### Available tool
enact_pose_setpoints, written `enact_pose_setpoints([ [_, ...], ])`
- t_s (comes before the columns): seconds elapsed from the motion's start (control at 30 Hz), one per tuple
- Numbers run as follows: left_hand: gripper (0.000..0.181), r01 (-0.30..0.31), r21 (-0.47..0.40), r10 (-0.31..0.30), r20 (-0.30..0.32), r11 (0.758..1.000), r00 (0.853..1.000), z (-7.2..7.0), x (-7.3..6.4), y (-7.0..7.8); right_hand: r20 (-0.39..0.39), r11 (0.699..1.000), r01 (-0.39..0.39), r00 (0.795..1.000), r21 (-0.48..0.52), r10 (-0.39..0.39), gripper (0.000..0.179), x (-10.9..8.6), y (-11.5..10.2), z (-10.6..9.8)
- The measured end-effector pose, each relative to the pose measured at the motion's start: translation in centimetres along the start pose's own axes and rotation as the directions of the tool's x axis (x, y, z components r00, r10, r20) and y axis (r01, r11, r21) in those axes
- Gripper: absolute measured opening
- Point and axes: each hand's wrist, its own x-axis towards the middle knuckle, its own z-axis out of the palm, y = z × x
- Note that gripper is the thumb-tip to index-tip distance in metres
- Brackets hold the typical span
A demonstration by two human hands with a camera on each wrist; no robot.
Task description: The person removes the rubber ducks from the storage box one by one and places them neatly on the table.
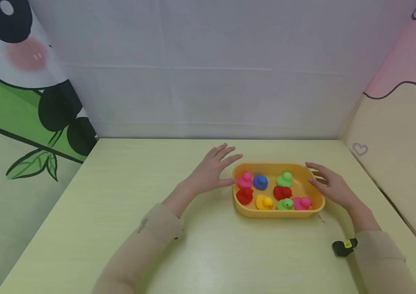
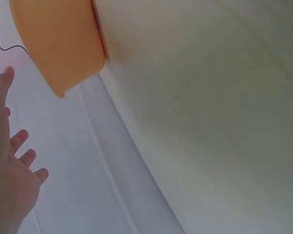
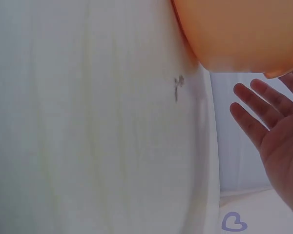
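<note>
A yellow-orange plastic tray point(image 1: 266, 213) sits on the table and holds several small rubber ducks. On its left side are a pink duck point(image 1: 245, 180), a blue duck point(image 1: 260, 182), a red duck point(image 1: 245, 196) and a yellow duck point(image 1: 264, 202). Toward the right lie two green ducks, another red duck point(image 1: 282, 192) and another pink duck point(image 1: 301, 203). My left hand point(image 1: 215, 169) spreads its fingers beside the tray's left end, thumb near the rim. At the right end my right hand point(image 1: 330, 185) has loosely bent fingers by the rim; whether they touch it is unclear.
The pale wooden table point(image 1: 127, 179) meets a white cloth wall point(image 1: 211, 98) behind. Printed panels stand at left and right, the right panel point(image 1: 395, 163) close to my right arm. A small black device point(image 1: 343, 247) is on my right wrist.
</note>
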Motion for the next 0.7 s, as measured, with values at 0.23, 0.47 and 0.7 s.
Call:
enact_pose_setpoints([
  [0.23,0.071,0.010,-0.089,0.003,0.144,0.996,0.990,1.4,1.3,0.3,0.038,0.999,-0.028,0.999,0.047,0.027,0.053,-0.4,0.4,0.0],
  [0.47,0.069,0.085,-0.159,-0.038,0.277,0.984,0.960,2.2,2.5,0.4,0.064,0.996,-0.069,0.996,0.058,0.065,0.053,-0.7,-0.3,-0.3],
  [0.7,0.061,0.103,-0.198,-0.035,0.321,0.975,0.946,2.7,3.8,0.0,0.079,0.995,-0.078,0.994,0.062,0.073,0.053,-0.5,0.1,-0.4],
])
